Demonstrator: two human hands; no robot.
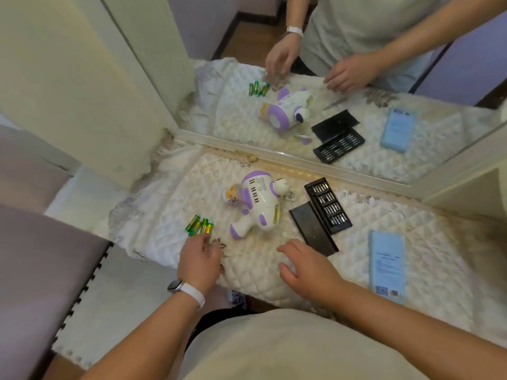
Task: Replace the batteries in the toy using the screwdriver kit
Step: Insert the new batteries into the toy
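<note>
A white and purple astronaut toy (256,204) lies on its front on the quilted table cover (428,242). Several green and yellow batteries (199,224) lie in a cluster to its left. My left hand (199,260), with a white watch on the wrist, hovers just below the batteries with fingers loosely spread and nothing in it. My right hand (307,266) rests open on the cover below the toy. The black screwdriver kit (328,205) lies open to the right of the toy, its black lid (312,229) beside it.
A light blue box (387,266) lies at the right of the table. A mirror (343,100) stands along the back edge and repeats the scene. A grey chair (35,270) and a foam floor mat (118,305) are on the left.
</note>
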